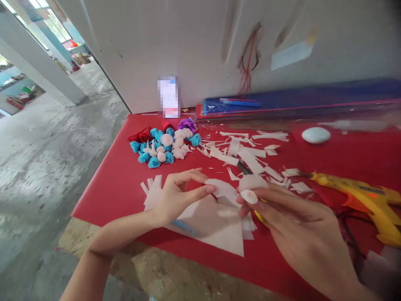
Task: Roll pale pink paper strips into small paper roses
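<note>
Red sheeting [109, 175] covers a worktop [169, 271] that stands against a pale upright panel [188, 42], beside a grey concrete floor [94, 92]. Over the near part of the sheeting, 2 hands meet above white paper. A small white paper piece [249, 196], oval at its near end, sits in the narrow grip of the right hand [300, 225], between thumb and fingers. The left hand [173, 196] pinches the edge of a thin white paper strip [224, 190] with thumb and forefinger; it may join the right hand's piece, but fingers hide that spot. Beneath them lie white sheets [216, 230] with a blurred blue pen [184, 227] near their left side. White scraps [250, 161] spread just beyond. Farther left is a cluster of blue, white, red and purple paper flowers [166, 146], and behind it 1 pixelated bright rectangle [169, 96] leans by the panel. To the right lie 1 yellow glue gun [357, 188] and, farther back, 1 pale egg-shaped object [315, 135].
</note>
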Demonstrator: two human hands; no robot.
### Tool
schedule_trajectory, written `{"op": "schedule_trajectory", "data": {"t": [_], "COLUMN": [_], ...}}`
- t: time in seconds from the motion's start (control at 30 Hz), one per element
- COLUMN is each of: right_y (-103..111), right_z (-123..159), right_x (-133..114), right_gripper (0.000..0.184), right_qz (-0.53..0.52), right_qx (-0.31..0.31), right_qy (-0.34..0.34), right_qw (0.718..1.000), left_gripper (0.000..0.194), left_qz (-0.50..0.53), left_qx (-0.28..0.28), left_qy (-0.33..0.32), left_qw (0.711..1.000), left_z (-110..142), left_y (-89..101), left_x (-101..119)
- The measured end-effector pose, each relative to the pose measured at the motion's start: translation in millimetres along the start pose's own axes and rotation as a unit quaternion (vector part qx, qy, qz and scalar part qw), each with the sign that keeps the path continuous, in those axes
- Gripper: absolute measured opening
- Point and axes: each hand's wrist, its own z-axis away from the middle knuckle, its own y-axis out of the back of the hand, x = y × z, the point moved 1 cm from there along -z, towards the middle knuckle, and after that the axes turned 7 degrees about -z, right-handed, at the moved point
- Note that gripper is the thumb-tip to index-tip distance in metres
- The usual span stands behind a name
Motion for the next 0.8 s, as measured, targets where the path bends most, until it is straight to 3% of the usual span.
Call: {"op": "schedule_trajectory", "data": {"t": [0.13,0.27,0.37,0.5,0.6,0.8], "right_y": [0,-4,-7,-6,-7,-10], "right_z": [3,6,9,11,9,2], "right_x": [-2,-9,-11,-10,-9,-10], "right_gripper": [0.014,0.022,0.025,0.027,0.029,0.02], "right_qz": [0.078,0.185,0.226,0.231,0.219,0.142], "right_qx": [0.024,0.024,0.014,0.01,-0.001,-0.073], "right_qy": [0.073,0.172,0.2,0.234,0.233,0.153], "right_qw": [0.994,0.967,0.953,0.944,0.947,0.975], "left_gripper": [0.007,0.009,0.016,0.02,0.024,0.027], "left_qz": [-0.041,-0.095,-0.128,-0.215,-0.257,-0.238], "left_qx": [-0.001,0.0,0.01,-0.062,-0.088,-0.055], "left_qy": [-0.062,-0.111,-0.149,-0.241,-0.243,-0.228], "left_qw": [0.997,0.989,0.98,0.944,0.931,0.943], "left_z": [2,4,5,7,8,1], "left_y": [-2.4,-3.5,-1.7,-0.7,-0.6,7.2], "left_x": [6,5,3,9,16,18]}}
